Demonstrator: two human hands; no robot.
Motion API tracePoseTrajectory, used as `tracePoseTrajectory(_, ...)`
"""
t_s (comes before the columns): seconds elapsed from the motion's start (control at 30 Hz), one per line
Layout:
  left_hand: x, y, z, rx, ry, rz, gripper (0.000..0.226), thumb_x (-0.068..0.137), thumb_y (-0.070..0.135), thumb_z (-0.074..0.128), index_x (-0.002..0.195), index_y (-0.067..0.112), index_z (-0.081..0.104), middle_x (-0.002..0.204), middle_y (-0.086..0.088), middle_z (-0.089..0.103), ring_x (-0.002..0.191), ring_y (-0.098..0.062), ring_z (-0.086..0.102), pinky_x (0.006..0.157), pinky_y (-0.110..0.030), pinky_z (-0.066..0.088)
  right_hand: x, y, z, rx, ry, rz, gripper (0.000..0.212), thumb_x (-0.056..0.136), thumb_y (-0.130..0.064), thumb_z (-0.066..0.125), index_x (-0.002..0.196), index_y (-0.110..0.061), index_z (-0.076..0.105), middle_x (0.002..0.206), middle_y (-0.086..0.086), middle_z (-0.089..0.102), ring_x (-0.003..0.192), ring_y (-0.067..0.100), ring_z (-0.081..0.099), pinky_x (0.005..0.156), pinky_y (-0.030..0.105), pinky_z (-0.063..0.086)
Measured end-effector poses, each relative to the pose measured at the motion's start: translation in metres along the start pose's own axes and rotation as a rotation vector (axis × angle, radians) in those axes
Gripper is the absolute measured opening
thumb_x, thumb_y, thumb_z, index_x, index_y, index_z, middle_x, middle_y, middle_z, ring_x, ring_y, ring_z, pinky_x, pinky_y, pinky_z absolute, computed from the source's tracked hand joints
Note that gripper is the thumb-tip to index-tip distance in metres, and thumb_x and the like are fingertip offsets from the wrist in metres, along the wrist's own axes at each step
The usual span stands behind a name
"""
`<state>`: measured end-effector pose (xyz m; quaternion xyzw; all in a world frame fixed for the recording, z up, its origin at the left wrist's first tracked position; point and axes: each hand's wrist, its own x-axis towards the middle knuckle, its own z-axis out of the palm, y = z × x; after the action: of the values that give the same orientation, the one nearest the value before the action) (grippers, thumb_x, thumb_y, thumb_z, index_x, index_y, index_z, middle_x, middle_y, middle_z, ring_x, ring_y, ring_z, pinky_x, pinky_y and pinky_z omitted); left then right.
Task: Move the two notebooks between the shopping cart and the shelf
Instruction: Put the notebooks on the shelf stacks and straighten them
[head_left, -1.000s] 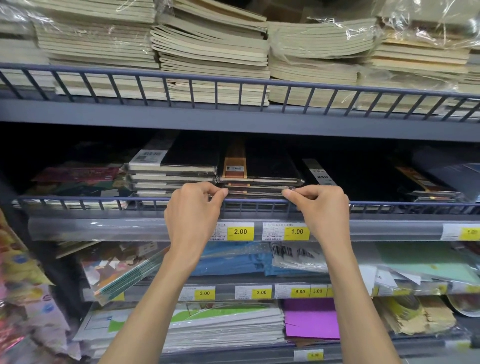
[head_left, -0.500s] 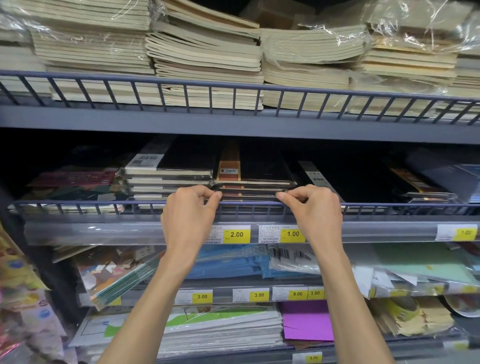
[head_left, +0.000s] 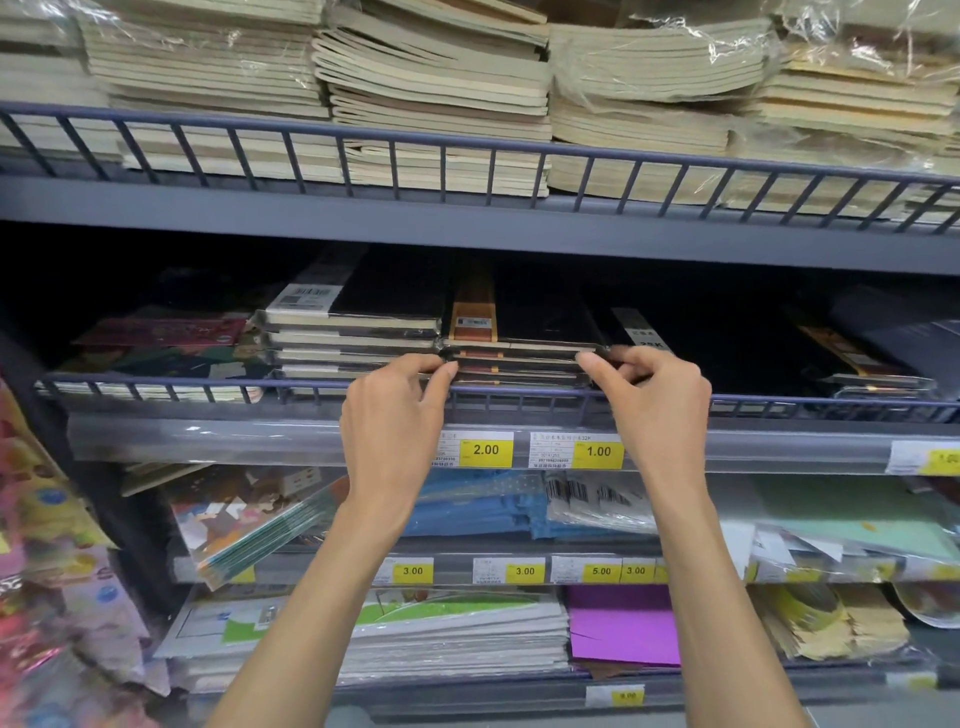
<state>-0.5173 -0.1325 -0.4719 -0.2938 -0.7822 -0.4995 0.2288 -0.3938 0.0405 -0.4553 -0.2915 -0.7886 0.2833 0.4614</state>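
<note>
A stack of black notebooks with orange bands (head_left: 519, 332) lies on the middle shelf behind a blue wire rail (head_left: 779, 401). My left hand (head_left: 395, 415) pinches the front left corner of the stack's upper notebooks. At the front right corner my right hand (head_left: 649, 400) pinches the same notebooks between thumb and fingers. How many notebooks the hands hold is hidden by the fingers. No shopping cart is in view.
A taller stack of black notebooks (head_left: 358, 327) lies directly left of the held stack. More dark notebooks (head_left: 727, 343) lie to its right. Cream exercise books (head_left: 431, 93) fill the shelf above. Price labels (head_left: 485, 450) run under the rail; coloured paper packs fill lower shelves.
Both hands stay at the corners of the stack. Their fingertips have closed a little tighter on the notebook edges, and the view has shifted slightly.
</note>
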Motion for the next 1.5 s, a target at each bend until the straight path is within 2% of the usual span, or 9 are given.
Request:
tracePoseTrajectory(0.07,-0.001,0.001,0.002,-0.011,0.014,0.006,0.022,0.094,0.031,0.069,0.099,0.012,0.078,0.042,0.012,0.036,0.040,-0.004,0.035,0.052,-0.019,0.034,0.001,0.001,0.001,0.001,0.027,-0.006,0.034,0.088,-0.041,0.074,0.110,-0.015,0.075,0.069,-0.004,0.066,0.070,0.011,0.063,0.070,0.023,0.051)
tracePoseTrajectory(0.23,0.000,0.003,0.006,0.016,0.028,0.013,0.022,0.095,0.032,0.067,0.097,0.013,0.078,0.042,0.014,0.035,0.041,-0.003,0.033,0.050,-0.025,0.032,0.002,0.001,0.003,0.004,0.053,-0.066,0.027,0.088,-0.035,0.075,0.105,-0.015,0.079,0.084,-0.003,0.073,0.079,0.011,0.067,0.079,0.030,0.056)
tracePoseTrajectory(0.43,0.004,0.004,0.002,0.044,0.027,0.006,0.021,0.096,0.031,0.067,0.091,0.014,0.078,0.039,0.014,0.031,0.038,-0.005,0.030,0.047,-0.026,0.034,0.001,0.008,0.003,0.085,0.050,-0.045,0.018,0.089,-0.030,0.075,0.097,-0.015,0.081,0.083,-0.005,0.075,0.078,0.010,0.071,0.078,0.039,0.059)
tracePoseTrajectory(0.57,0.004,0.003,0.002,0.042,0.027,0.010,0.019,0.095,0.029,0.067,0.090,0.014,0.079,0.039,0.016,0.031,0.037,-0.003,0.030,0.047,-0.024,0.032,0.000,0.012,-0.002,0.112,0.038,-0.018,0.015,0.090,-0.027,0.074,0.098,-0.016,0.081,0.082,-0.007,0.075,0.078,0.009,0.071,0.078,0.040,0.059)
tracePoseTrajectory(0.73,0.002,0.003,0.000,0.057,0.035,0.040,0.020,0.094,0.031,0.068,0.092,0.014,0.079,0.040,0.014,0.035,0.039,-0.004,0.035,0.052,-0.033,0.047,-0.001,0.011,-0.004,0.127,0.039,-0.005,0.017,0.090,-0.029,0.073,0.097,-0.016,0.081,0.081,-0.007,0.075,0.076,0.010,0.070,0.076,0.039,0.059)
tracePoseTrajectory(0.9,0.002,0.005,-0.004,0.048,0.053,0.089,0.020,0.095,0.033,0.068,0.089,0.016,0.078,0.040,0.013,0.032,0.038,-0.006,0.031,0.045,-0.025,0.032,-0.004,0.010,-0.001,0.133,0.052,0.015,0.021,0.088,-0.031,0.075,0.101,-0.015,0.080,0.082,-0.007,0.075,0.075,0.008,0.069,0.077,0.032,0.059)
tracePoseTrajectory(1.13,0.006,0.005,-0.001,0.072,0.070,0.033,0.021,0.095,0.034,0.067,0.090,0.017,0.078,0.041,0.014,0.032,0.039,-0.004,0.032,0.044,-0.023,0.022,-0.004,0.007,0.002,0.115,0.071,0.031,0.018,0.089,-0.031,0.075,0.097,-0.016,0.081,0.077,-0.007,0.074,0.071,0.009,0.068,0.074,0.037,0.059)
tracePoseTrajectory(1.4,0.008,-0.001,-0.007,-0.024,0.027,0.003,0.022,0.093,0.033,0.069,0.080,0.018,0.077,0.041,0.011,0.033,0.042,-0.009,0.032,0.052,-0.031,0.040,-0.010,0.004,0.000,0.104,0.042,0.063,0.027,0.087,-0.034,0.075,0.108,-0.017,0.078,0.083,-0.009,0.072,0.078,0.008,0.067,0.080,0.034,0.058)
tracePoseTrajectory(1.5,0.008,-0.008,-0.021,-0.049,0.014,-0.001,0.021,0.093,0.036,0.069,0.080,0.021,0.076,0.041,0.010,0.033,0.043,-0.010,0.033,0.054,-0.026,0.037,-0.015,-0.004,0.001,0.048,0.091,0.042,0.034,0.088,-0.037,0.074,0.116,-0.018,0.074,0.085,-0.011,0.068,0.077,0.004,0.064,0.080,0.035,0.057)
